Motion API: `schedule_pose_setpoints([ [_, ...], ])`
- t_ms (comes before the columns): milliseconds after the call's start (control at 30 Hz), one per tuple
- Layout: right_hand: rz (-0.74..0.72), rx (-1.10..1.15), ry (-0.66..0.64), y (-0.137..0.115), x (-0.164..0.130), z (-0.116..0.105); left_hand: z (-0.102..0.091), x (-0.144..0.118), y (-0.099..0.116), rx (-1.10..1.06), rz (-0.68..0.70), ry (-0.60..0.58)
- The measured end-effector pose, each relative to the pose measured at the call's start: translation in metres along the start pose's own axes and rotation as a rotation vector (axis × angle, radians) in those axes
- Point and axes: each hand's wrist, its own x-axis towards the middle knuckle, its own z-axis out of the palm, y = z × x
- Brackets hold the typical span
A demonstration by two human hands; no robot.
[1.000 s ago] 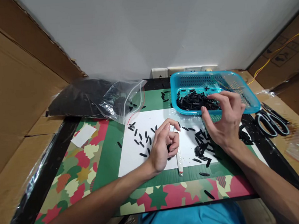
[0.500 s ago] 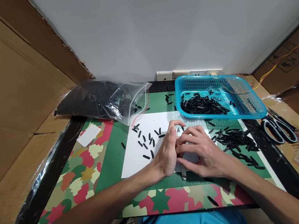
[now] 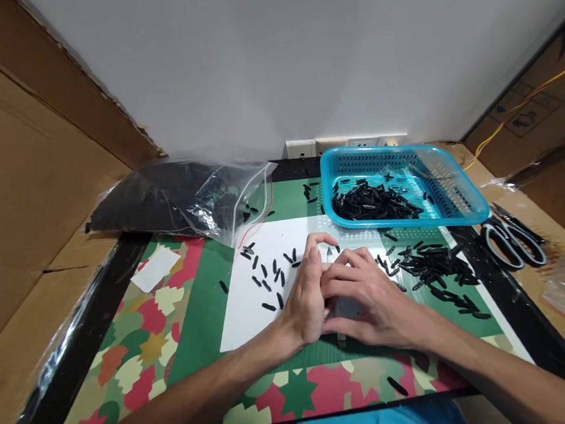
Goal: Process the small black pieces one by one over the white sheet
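Small black plastic pieces [image 3: 269, 280], short and rod-like, lie scattered on the white paper sheet [image 3: 244, 308] at the middle of the counter, with a denser heap [image 3: 431, 270] toward its right edge. We judge them light, stiff and smooth, apt to skid on paper, so each is best pinched across its short middle between thumb and forefinger tip.

Our left hand [image 3: 308, 295] and right hand [image 3: 369, 300] meet over the sheet near the counter's front edge, fingers curled close around a slim white tool [image 3: 329, 255] whose tip peeks out between them. Both grips are narrow; we cannot tell whether either also pinches a black piece.

More pieces fill the blue plastic mesh basket [image 3: 453, 190] near the back right corner; grey-handled scissors [image 3: 512, 241] lie at the right edge, and a clear zip bag of black parts [image 3: 177, 195] sits back left.
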Motion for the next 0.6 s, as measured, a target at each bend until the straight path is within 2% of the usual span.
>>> schedule_pose_setpoints([
  [133, 0.081, 0.062, 0.063, -0.003, 0.002, 0.003, -0.002, 0.001, -0.001, -0.040, -0.037, -0.022],
  [333, 0.149, 0.214, 0.124, -0.005, 0.004, -0.003, -0.002, 0.002, -0.002, 0.007, 0.007, -0.033],
  [467, 0.125, 0.430, 0.307, -0.001, 0.005, -0.007, -0.002, 0.002, 0.002, -0.046, -0.026, -0.037],
  [600, 0.213, 0.540, 0.463, 0.012, 0.004, -0.014, -0.001, 0.003, 0.006, -0.060, -0.041, -0.038],
])
